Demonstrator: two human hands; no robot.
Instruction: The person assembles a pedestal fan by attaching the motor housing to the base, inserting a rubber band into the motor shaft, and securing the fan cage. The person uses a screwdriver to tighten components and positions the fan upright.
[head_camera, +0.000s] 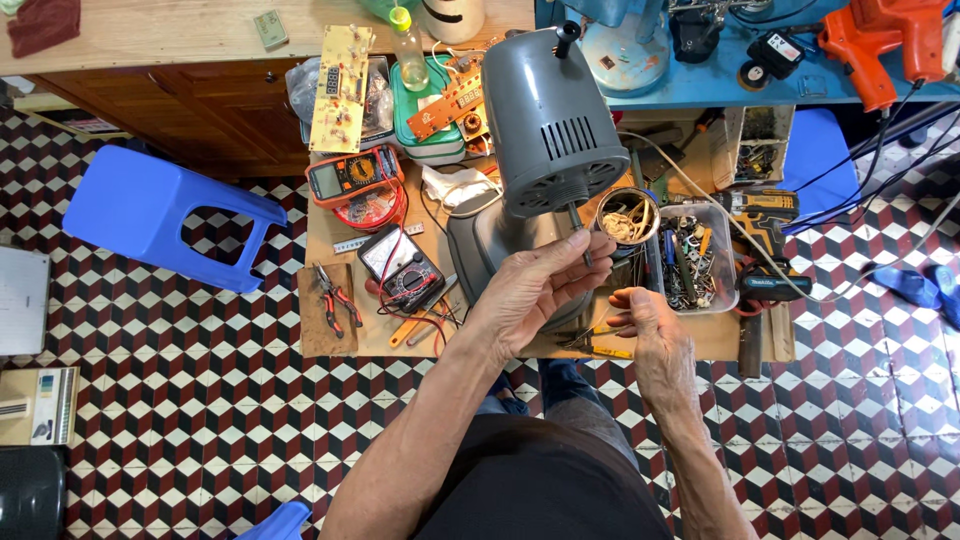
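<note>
Two hands, both mine, work nearest me: my left hand pinches the bare steel shaft that sticks out of the grey fan motor housing. My right hand hangs loosely curled beside it; I cannot tell if it holds anything. The motor looks stripped of blade and guard, with its casing not yet opened. Farther out lie one pair of pliers, two multimeters, one cordless drill, and two circuit boards.

Bare forearms, no sleeves reaching them; dark top and blue jeans (seen from above).
</note>
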